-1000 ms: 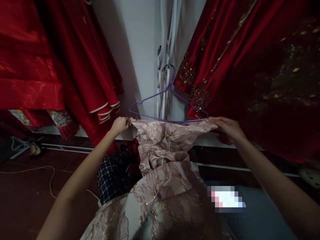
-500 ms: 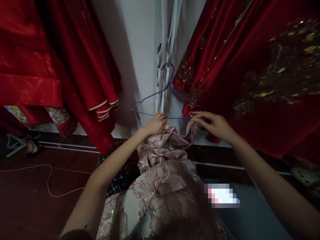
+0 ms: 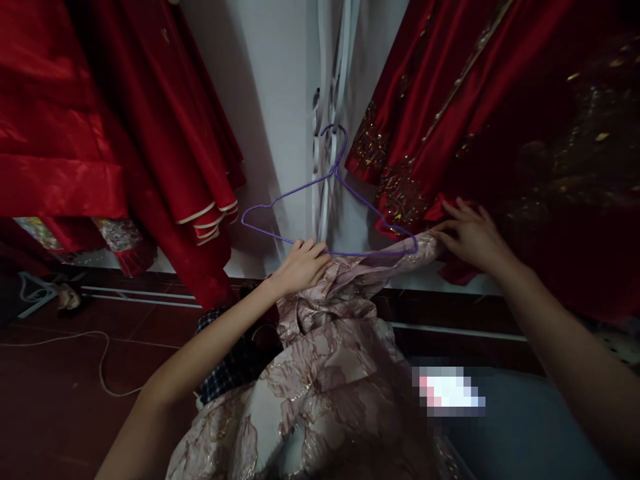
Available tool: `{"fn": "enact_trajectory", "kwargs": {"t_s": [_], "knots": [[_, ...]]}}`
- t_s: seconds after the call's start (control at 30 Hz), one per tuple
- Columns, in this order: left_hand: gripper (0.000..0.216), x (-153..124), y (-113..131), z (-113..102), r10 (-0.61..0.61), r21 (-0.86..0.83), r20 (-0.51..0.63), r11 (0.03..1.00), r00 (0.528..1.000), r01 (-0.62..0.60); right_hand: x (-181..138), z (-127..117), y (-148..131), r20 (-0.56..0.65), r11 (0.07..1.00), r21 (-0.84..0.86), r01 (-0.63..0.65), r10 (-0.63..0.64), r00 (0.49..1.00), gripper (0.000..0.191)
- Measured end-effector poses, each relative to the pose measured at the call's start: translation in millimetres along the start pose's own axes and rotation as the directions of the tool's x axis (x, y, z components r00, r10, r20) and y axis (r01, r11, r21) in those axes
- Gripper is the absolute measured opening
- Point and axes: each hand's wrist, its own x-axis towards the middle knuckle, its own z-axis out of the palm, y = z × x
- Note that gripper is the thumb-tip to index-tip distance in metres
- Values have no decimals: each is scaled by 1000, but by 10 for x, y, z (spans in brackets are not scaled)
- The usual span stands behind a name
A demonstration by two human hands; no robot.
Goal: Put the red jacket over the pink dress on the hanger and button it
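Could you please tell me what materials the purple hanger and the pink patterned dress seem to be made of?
Purple hanger: probably metal wire with a smooth coating, judging by its slender, evenly coloured line; solid plastic remains possible.

Pink dress: woven fabric, perhaps brocade, with a slightly metallic shimmer; glints follow the pattern's outlines. The fibre cannot be told.

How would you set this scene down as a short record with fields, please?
left hand: curled on the top of the dress, at the lower bar of the hanger
right hand: pinching a top corner of the dress, past the hanger's end
dress: pale pink, glinting pattern
hanger: purple, hook uppermost
red garments: hanging on both sides
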Motion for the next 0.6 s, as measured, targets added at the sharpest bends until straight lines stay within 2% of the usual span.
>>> {"fn": "enact_trajectory", "kwargs": {"t_s": [0.17,0.33,0.5,0.6], "knots": [[30,-3,-64,62,-12,48,28,999,1000,11,-39,-116,-88,-29,993,118,14,-10,1000,18],[27,49,-13,93,15,36,49,999,999,-17,-10,-419,-385,-104,900,436,0,51,993,22],[30,210,201,141,39,-148,57,989,998,-30,166,-622,-820,-98,837,545,-46,119,988,27],[32,313,331,176,-22,-282,44,959,999,33,238,-614,-1035,-154,837,543,-68,178,972,29]]}}
